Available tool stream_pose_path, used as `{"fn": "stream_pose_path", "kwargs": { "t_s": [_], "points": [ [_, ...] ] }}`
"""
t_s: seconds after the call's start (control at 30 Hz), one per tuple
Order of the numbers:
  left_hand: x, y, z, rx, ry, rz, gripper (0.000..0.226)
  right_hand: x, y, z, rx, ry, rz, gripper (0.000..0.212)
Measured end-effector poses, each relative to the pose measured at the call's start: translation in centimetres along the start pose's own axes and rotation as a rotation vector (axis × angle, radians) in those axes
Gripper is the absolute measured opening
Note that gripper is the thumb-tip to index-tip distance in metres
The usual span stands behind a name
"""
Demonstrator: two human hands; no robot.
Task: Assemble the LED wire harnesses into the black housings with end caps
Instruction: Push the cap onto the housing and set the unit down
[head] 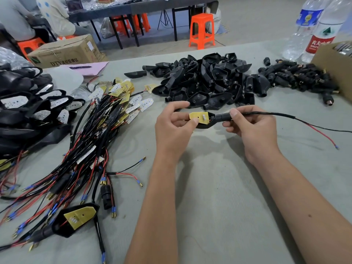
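My left hand (174,122) pinches a black housing (206,124) with a yellow LED board (199,117) lying in it, held above the table's middle. My right hand (249,124) grips the black end cap (222,117) on the housing's neck, where the harness cable (276,114) leaves to the right and splits into a red and a black wire. Loose black housings (202,80) are heaped behind my hands. End caps (293,75) lie in a pile at the right. Loose LED wire harnesses (91,134) are spread to the left.
An assembled housing with a yellow board (76,220) lies at the front left, and finished units (28,105) are stacked at the far left. A cardboard box (335,61) and two water bottles (314,29) stand at the back right. Orange stools and another table stand beyond.
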State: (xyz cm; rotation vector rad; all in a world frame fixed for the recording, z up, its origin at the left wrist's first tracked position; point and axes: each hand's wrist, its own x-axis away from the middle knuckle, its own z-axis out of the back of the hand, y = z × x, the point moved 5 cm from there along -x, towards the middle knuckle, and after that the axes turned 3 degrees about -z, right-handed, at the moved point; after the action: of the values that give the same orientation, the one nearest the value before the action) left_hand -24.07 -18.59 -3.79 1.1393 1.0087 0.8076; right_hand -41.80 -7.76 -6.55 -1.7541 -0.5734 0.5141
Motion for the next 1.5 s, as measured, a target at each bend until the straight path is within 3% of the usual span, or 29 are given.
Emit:
{"fn": "stream_pose_path", "kwargs": {
  "t_s": [0.13, 0.3, 0.4, 0.57, 0.77, 0.9, 1.1, 1.33, 1.5],
  "points": [
    [-0.2, 0.1, 0.8, -0.077, -0.119, -0.097, 0.034, 0.0, 0.1, 0.1, -0.018, -0.006, -0.016, 0.007],
    [-0.3, 0.1, 1.5, -0.225, -0.035, -0.145, 0.008, 0.1, 0.0, 0.0, -0.043, -0.013, -0.022, 0.007],
    [-0.6, -0.1, 1.2, -0.282, 0.028, -0.065, 0.017, 0.2, -0.2, -0.2, -0.054, -0.083, -0.007, 0.009],
    [0.2, -1.8, -0.2, 0.034, 0.166, 0.335, 0.042, 0.3, -0.5, -0.4, -0.111, -0.149, 0.019, 0.014],
    [0.8, -1.9, -1.2, 0.516, 0.248, 0.540, 0.024, 0.1, -0.3, -0.2, -0.163, -0.106, -0.019, 0.010],
    [0.9, -2.0, -1.3, 0.539, 0.222, 0.528, 0.028, -0.1, 0.0, 0.5, -0.199, -0.011, -0.068, 0.010],
    [0.7, -1.7, -0.7, 0.499, 0.340, 0.373, 0.051, -0.1, -0.1, 0.5, -0.255, 0.021, -0.086, 0.004],
    [0.6, -1.8, -0.7, 0.471, 0.100, 0.467, 0.020, -0.1, 0.0, 0.5, -0.268, -0.009, -0.127, 0.002],
    [0.5, -2.1, -0.7, 0.570, 0.062, 0.539, 0.019, 0.0, -0.1, 0.4, -0.263, -0.036, -0.127, 0.007]
  ]
}}
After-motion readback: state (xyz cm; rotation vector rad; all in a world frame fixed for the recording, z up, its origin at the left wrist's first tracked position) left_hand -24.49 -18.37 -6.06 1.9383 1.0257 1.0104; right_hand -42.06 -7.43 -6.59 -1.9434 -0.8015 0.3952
